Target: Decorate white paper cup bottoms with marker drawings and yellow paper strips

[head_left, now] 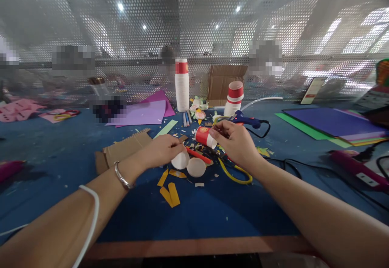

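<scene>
My left hand point(167, 149) is closed in a pinch at the upper edge of a round white paper disc point(180, 160). Beside it, a second white disc point(196, 167) lies flat on the table. With thumb and fingers closed, my right hand point(232, 137) grips the rim of a red and white paper cup point(203, 135), which is tipped on its side. Below the cup lie an orange marker-like stick point(199, 155) and scissors with yellow handles point(238, 175). Yellow paper strips point(170, 195) rest closer to me.
Cardboard point(127, 148) lies at left. Behind stand a tall cup stack point(182, 90), a shorter one point(234, 98) and a blue glue gun point(243, 118) with a black cord. Coloured sheets point(331, 122) and a power strip point(358, 166) are at right; a perforated metal screen point(194, 29) closes the back.
</scene>
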A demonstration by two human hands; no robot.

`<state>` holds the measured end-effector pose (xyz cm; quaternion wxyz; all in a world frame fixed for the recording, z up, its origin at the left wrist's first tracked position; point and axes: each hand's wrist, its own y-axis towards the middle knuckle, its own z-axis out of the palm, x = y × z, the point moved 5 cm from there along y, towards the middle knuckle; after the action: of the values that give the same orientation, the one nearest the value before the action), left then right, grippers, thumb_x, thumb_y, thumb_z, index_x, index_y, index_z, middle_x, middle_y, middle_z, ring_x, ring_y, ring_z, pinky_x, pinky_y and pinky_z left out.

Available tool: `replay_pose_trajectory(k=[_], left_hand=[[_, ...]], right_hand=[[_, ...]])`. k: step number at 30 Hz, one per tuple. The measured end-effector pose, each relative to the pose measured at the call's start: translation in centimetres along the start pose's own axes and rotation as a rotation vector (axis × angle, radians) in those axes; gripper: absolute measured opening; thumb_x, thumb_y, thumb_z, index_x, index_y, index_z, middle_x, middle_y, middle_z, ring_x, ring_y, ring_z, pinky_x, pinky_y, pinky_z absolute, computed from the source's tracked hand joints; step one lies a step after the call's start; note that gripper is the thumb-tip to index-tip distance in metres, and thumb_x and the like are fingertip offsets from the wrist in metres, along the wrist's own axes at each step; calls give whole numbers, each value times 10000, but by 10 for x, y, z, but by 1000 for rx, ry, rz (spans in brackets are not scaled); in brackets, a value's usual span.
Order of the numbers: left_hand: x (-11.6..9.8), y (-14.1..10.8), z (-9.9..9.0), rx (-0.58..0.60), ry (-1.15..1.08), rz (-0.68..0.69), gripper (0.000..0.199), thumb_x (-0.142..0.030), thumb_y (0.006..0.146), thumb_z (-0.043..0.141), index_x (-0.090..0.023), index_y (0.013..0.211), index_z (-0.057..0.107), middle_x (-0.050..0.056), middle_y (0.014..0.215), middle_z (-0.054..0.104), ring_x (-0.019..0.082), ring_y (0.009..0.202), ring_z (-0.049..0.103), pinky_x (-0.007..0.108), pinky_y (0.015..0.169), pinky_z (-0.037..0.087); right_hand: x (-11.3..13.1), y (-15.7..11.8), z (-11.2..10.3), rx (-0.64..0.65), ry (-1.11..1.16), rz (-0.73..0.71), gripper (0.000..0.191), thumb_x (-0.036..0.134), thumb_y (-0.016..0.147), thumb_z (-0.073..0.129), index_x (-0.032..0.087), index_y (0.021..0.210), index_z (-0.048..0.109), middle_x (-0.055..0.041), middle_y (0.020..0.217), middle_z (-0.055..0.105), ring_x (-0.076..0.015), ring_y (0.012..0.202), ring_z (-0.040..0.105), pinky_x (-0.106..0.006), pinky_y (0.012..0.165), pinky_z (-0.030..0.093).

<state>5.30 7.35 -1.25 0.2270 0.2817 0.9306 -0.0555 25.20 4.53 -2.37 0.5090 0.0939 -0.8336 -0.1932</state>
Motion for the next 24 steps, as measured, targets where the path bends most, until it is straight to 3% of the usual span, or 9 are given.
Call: replay_pose_trajectory(k=[3, 8, 12, 15, 20, 24], left_hand=[[2, 2, 2, -19, 75, 35, 344, -392, 893, 495, -216, 723, 736, 43, 694, 700, 196, 626, 606, 281, 546, 373], [5, 7, -3, -282, 12, 140, 197, -273, 869, 544, -240, 921, 731, 57, 923, 731, 227, 831, 655, 323, 715, 468], [8, 10, 0, -368, -37, 152, 163, -264, 870, 564, -224, 958, 696, 66, 957, 689, 216, 842, 638, 324, 701, 478], [7, 13, 6, -373, -101, 151, 139, -254, 861, 580, -215, 965, 663, 73, 988, 670, 217, 866, 626, 333, 698, 484], [9, 27, 20, -300, -450, 123, 227, -278, 817, 639, -198, 1020, 575, 70, 1078, 636, 212, 931, 610, 356, 757, 500], [9, 35, 25, -270, -552, 156, 213, -263, 818, 633, -185, 1005, 567, 52, 996, 649, 184, 900, 609, 363, 821, 504]], right_hand=[[3, 1, -3, -19, -18, -22, 198, 379, 854, 599, 183, 837, 618, -21, 742, 658, -157, 661, 563, -291, 636, 425], [4, 3, -10, -63, -140, -35, 179, 361, 845, 593, 186, 813, 616, -15, 707, 649, -152, 623, 545, -284, 603, 395], [5, 4, -14, -83, -237, -31, 185, 361, 848, 577, 192, 781, 613, -7, 643, 618, -147, 571, 507, -276, 555, 356], [2, 5, -12, -40, -335, -19, 190, 359, 840, 583, 198, 740, 600, -12, 637, 621, -150, 565, 508, -275, 547, 343], [-7, 6, -5, 45, -420, 41, 234, 364, 825, 592, 207, 655, 561, 1, 577, 562, -143, 521, 447, -278, 519, 295], [-8, 6, 0, 52, -376, 29, 210, 357, 832, 581, 200, 694, 601, 0, 596, 579, -149, 545, 482, -277, 544, 327]])
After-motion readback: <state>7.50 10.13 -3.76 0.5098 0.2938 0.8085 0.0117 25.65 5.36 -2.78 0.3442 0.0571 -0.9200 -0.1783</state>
